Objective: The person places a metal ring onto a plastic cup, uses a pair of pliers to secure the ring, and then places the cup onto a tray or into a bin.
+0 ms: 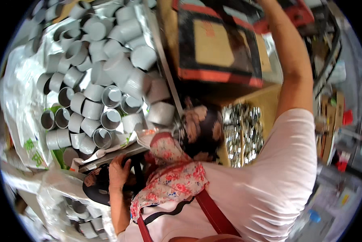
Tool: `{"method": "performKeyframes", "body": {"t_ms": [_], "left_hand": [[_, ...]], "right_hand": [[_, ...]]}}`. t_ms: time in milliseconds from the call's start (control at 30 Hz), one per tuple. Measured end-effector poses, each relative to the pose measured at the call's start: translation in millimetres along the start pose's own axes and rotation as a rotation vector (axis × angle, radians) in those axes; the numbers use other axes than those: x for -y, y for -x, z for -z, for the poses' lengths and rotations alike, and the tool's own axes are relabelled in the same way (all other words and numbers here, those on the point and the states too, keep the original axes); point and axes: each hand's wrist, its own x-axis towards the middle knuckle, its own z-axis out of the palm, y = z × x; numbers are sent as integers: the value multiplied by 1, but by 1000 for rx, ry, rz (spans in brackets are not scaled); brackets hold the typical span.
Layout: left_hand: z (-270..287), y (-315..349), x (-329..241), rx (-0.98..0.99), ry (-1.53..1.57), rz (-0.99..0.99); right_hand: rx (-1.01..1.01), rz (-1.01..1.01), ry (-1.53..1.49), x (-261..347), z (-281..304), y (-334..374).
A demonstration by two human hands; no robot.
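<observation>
My left hand (pixel 119 171) rests on my knee in dark flowered cloth (pixel 96 186), its fingers loosely bent and nothing visible in them. A dark strap-like thing (pixel 138 171) is beside its fingertips. My right arm (pixel 293 68) stretches up past the top edge, so that hand is out of view; the forearm passes beside a red and black box-like thing (pixel 221 76) with a cardboard-coloured panel (pixel 213 42). Many grey, cup-shaped plastic pieces (pixel 92 109) lie heaped on the left, some with their hollow ends showing.
Clear plastic sheeting (pixel 21 84) lies under the grey pieces. A metal edge (pixel 164 60) bounds the heap on the right. Shiny metal parts (pixel 243 133) fill a cardboard box (pixel 271 101) near my right side. More grey pieces (pixel 88 229) sit in a plastic bag (pixel 54 193) at lower left.
</observation>
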Motion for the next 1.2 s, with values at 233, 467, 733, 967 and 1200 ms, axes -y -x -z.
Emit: {"method": "performKeyframes", "body": {"t_ms": [233, 467, 733, 967, 1200], "left_hand": [[-11, 0, -2, 114, -31, 12], [-16, -3, -1, 201, -56, 32], [-18, -1, 4, 155, -48, 118], [-15, -3, 4, 154, -72, 161], [-15, -8, 1, 130, -70, 28]], "right_hand": [[601, -541, -1075, 26, 74, 284], [837, -554, -238, 63, -60, 448], [807, -1039, -169, 98, -253, 486], [794, -1077, -218, 97, -265, 488], [125, -1086, -640, 93, -90, 489]]}}
